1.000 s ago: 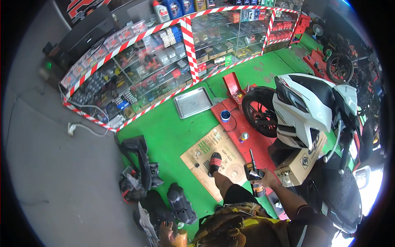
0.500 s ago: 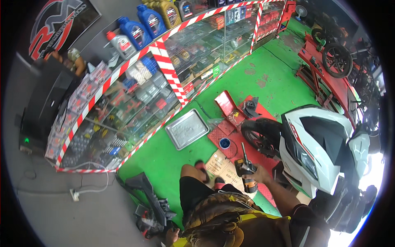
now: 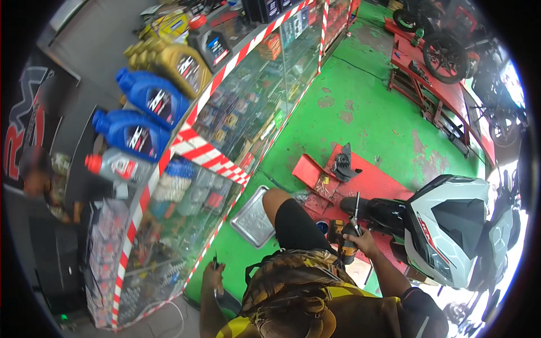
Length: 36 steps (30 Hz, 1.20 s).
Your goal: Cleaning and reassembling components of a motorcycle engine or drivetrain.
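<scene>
My right hand (image 3: 363, 241) is wrapped round a yellow-and-black cordless impact driver (image 3: 336, 231) with a long metal extension pointing up and away. It is held in front of my right side, above the red platform. My left hand (image 3: 213, 277) hangs out to the left, over the green floor beside the glass counter. Its fingers are closed on a small dark object (image 3: 215, 262), too small to name. Right of the driver stands a white scooter (image 3: 445, 225), its front wheel (image 3: 360, 208) on the red platform (image 3: 383, 180).
A metal tray (image 3: 241, 226) lies on the floor by my left knee. An open red box (image 3: 310, 173) with small parts and a dark part (image 3: 344, 162) are on the platform. The glass counter (image 3: 248, 107) runs along the left, with oil bottles (image 3: 149, 101) on top. A red lift (image 3: 431, 96) is at the far right.
I have moved forward toward the counter and platform, and the view has shifted. My left hand has come up and forward from the lower edge. My right hand still holds the driver.
</scene>
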Motion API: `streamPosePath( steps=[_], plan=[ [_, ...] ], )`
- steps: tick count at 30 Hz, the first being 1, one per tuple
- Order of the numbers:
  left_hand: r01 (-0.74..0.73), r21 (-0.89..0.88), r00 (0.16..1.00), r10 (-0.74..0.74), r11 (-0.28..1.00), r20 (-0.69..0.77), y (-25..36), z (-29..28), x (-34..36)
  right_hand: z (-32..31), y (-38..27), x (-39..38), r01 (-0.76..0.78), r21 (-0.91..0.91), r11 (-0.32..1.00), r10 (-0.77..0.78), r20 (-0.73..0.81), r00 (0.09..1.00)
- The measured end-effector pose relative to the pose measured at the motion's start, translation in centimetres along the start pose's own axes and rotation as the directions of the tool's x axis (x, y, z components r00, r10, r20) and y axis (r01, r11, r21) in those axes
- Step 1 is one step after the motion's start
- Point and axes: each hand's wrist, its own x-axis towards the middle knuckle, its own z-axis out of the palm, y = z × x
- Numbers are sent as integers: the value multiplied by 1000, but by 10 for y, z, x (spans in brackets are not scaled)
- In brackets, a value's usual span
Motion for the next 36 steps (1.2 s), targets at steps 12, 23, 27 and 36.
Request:
streamPosePath(
  steps=[12,23,27,36],
  plan=[
    [-556,-23,709,489,831,508,469,130,268,67,-41,150,-89,-73,993,67,-268,961],
    [-340,-286,633,443,896,635,824,366,409,54,-203,280,192,411,891,103,-595,797],
    [-324,-326,549,457,888,700,938,431,417,24,-244,319,78,306,949,185,-740,647],
    [-491,-233,441,470,840,765,1178,578,507,-138,-385,448,-359,361,861,507,-671,541]
  ],
)
